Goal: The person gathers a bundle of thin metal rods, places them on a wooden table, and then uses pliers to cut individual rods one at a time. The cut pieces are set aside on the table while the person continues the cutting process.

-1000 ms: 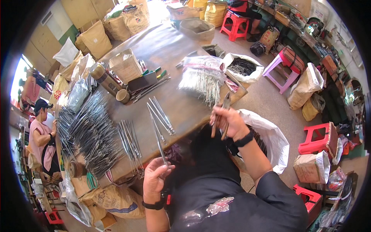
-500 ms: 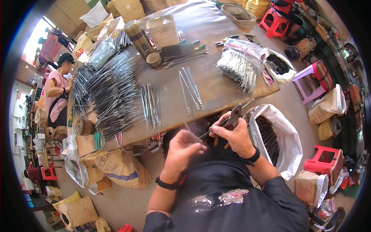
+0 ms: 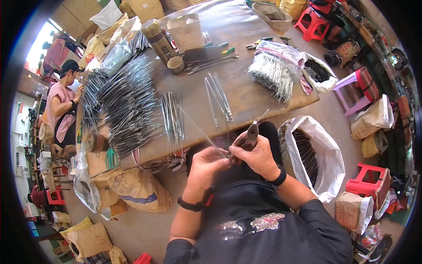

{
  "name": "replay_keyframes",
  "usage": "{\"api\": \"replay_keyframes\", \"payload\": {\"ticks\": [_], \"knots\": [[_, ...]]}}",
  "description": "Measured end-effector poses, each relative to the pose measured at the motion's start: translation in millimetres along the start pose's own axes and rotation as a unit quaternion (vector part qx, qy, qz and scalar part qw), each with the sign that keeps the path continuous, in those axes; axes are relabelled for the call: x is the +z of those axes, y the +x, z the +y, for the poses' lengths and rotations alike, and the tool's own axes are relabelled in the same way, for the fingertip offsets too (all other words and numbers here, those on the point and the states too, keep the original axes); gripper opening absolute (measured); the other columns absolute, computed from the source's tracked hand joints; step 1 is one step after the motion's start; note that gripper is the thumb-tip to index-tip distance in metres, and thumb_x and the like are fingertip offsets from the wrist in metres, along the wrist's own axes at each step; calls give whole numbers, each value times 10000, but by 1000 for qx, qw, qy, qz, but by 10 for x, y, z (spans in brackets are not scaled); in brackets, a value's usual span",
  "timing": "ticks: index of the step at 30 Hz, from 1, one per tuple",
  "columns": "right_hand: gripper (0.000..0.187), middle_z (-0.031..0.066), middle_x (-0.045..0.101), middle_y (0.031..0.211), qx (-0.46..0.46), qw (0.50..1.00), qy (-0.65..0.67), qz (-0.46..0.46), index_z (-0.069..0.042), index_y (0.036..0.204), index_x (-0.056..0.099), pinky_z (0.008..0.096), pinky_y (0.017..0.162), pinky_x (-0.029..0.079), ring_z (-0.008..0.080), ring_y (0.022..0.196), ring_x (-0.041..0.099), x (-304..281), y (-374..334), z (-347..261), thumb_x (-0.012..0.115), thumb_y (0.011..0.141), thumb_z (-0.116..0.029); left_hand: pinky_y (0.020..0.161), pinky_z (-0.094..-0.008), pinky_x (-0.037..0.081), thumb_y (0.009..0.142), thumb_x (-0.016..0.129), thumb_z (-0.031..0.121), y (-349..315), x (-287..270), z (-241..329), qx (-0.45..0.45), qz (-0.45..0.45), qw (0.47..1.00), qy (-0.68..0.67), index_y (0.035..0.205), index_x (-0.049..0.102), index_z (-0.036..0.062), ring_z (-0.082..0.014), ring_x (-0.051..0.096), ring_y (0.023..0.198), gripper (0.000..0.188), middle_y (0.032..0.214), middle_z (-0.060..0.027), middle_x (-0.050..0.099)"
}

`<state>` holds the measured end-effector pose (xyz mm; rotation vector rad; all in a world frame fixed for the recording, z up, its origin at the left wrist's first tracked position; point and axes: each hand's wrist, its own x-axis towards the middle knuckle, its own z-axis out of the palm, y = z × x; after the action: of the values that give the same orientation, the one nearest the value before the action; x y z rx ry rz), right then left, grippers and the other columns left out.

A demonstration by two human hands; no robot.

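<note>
Close in front of my body, just off the table's near edge, my left hand (image 3: 207,165) is closed with a thin metal rod (image 3: 197,125) pinched in its fingertips. The rod slants up and to the left over the table. Touching it is my right hand (image 3: 258,156), wrapped round a pair of dark pliers (image 3: 251,135) whose head points upward. Another thin rod end shows beside the pliers. Where the fingers meet is blurred and partly hidden. On the table ahead lie a small row of rods (image 3: 172,118) and a few separate rods (image 3: 218,97).
A large heap of metal rods (image 3: 125,99) covers the table's left side. A bundle of pale rods (image 3: 273,72) lies at right. Beyond stand a thermos (image 3: 159,43) and a cup (image 3: 176,65). An open white sack (image 3: 332,163) is at my right; a co-worker (image 3: 61,103) stands left.
My right hand and the pliers have moved slightly left and down, closer against my left hand. The rod now shows slanting up-left from my left hand.
</note>
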<state>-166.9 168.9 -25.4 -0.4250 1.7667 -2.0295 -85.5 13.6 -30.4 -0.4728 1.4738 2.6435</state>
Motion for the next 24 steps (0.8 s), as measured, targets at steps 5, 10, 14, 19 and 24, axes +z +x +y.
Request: {"api": "replay_keyframes", "payload": {"ticks": [5, 10, 14, 19, 24], "knots": [[136, 70, 643, 751, 52, 995, 19, -79, 13, 936, 580, 237, 540, 495, 108, 615, 612, -45, 21, -44, 666, 832, 8, 691, -298, 581, 796, 699, -33, -8, -47, 25, 4, 2, 999, 33, 967, 644, -6, -191, 695, 769, 182, 865, -103, 698], [255, 99, 656, 841, 27, 997, 55, 45, 40, 1064, 548, 255, 593, 530, 135, 689, 638, -85, 43, -140, 652, 831, 21, 688, -296, 580, 790, 705, -37, -44, -82, -17, -7, 4, 1000, 23, 996, 604, -6, -196, 696, 784, 231, 848, -107, 695], [248, 129, 661, 850, 7, 993, 75, 91, 61, 1081, 541, 269, 603, 546, 153, 694, 646, -191, 53, -177, 624, 851, 19, 711, -298, 578, 788, 697, -41, -70, -17, -20, -8, -32, 998, 59, 1046, 559, -15, -206, 692, 800, 293, 847, -95, 667], [259, 82, 647, 836, 50, 998, 37, 29, 48, 1085, 577, 251, 635, 523, 134, 701, 637, -289, 53, -75, 656, 848, -19, 621, -265, 567, 793, 676, -25, -88, 104, 41, -83, -74, 991, 68, 1071, 559, -44, -206, 688, 810, 302, 878, -98, 651], [208, 56, 642, 810, 110, 992, 66, -8, 36, 1028, 604, 254, 640, 522, 120, 700, 632, -345, 65, 13, 675, 853, -51, 595, -261, 572, 813, 672, -32, -99, 96, 125, -135, -88, 984, 79, 1080, 557, -15, -218, 692, 791, 291, 925, -100, 628]]}}
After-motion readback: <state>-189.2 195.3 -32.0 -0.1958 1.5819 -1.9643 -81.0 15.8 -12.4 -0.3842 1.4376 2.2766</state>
